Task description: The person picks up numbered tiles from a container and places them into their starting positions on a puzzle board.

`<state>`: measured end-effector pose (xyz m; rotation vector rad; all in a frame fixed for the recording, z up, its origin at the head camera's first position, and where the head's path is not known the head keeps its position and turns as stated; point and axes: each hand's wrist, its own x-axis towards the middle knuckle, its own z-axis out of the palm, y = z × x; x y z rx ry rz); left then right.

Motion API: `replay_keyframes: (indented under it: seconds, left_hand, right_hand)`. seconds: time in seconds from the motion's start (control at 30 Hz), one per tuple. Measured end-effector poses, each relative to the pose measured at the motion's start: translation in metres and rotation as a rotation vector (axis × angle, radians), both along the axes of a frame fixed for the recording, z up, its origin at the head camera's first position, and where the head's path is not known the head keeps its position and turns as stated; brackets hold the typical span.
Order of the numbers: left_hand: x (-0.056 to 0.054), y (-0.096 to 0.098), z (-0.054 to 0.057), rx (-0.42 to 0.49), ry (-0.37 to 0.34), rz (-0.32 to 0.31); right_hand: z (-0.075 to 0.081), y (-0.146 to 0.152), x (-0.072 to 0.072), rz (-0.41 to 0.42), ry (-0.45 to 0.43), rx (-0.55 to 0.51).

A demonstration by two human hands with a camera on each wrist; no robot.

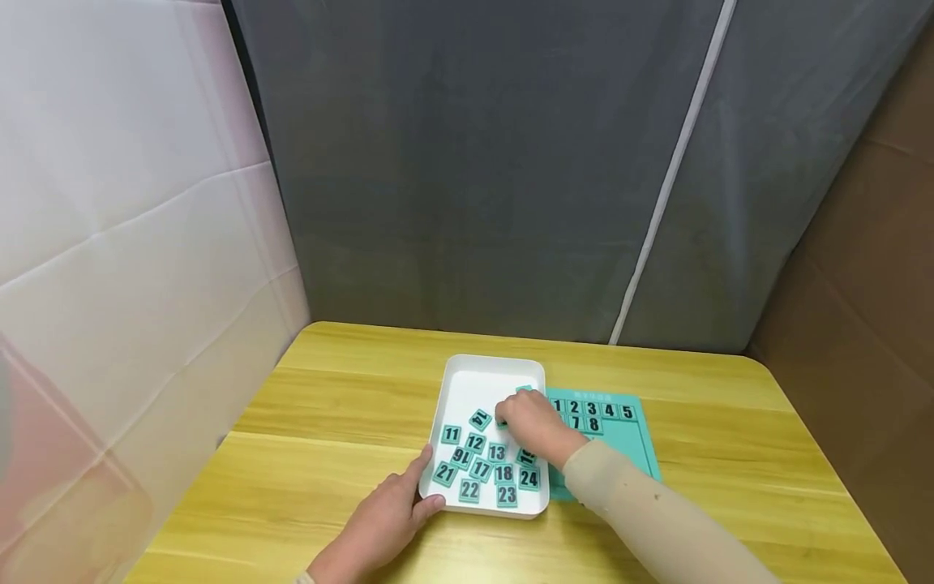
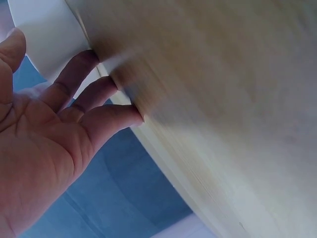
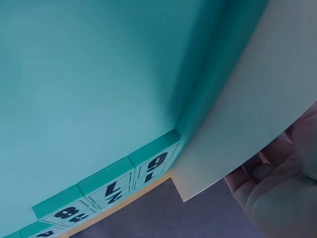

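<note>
In the head view a white tray [image 1: 485, 377] holds several loose teal number tiles [image 1: 470, 490]. My left hand [image 1: 387, 515] grips the tray's near left corner, thumb on the near side, a finger along the left wall; in the left wrist view its other fingertips [image 2: 136, 115] rest at the table surface. My right hand [image 1: 536, 422] reaches into the tray from the right, fingers bent downward. A sliver of teal tile shows at its fingertips; I cannot tell whether they pinch it. Right of the tray lies a teal number board [image 1: 627, 446], with tiles in its upper rows.
Both tray and board lie on a yellow wood-grain table [image 1: 314, 462]. The tray stands right against the board's left side, and my right forearm [image 1: 642, 511] crosses over the board. A grey curtain [image 1: 467, 178] hangs behind the table, with a pale wall [image 1: 146, 203] on the left.
</note>
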<state>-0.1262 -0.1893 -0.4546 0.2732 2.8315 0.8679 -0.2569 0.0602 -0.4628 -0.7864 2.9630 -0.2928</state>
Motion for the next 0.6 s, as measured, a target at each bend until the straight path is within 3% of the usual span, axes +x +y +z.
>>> replay_keyframes:
  seconds: [0.23,0.37,0.6]
  left_hand:
    - [-0.001,0.0,-0.001,-0.015,0.008,0.014]
    - [0.0,-0.002,-0.001,-0.022,0.012,0.01]
    - [0.001,-0.001,-0.001,-0.033,0.015,0.017]
  right_hand:
    - [0.004,0.008,-0.002,0.017,-0.045,0.01]
    - [0.01,0.015,-0.001,0.022,-0.084,-0.061]
    - [0.029,0.055,0.002,-0.04,-0.036,-0.152]
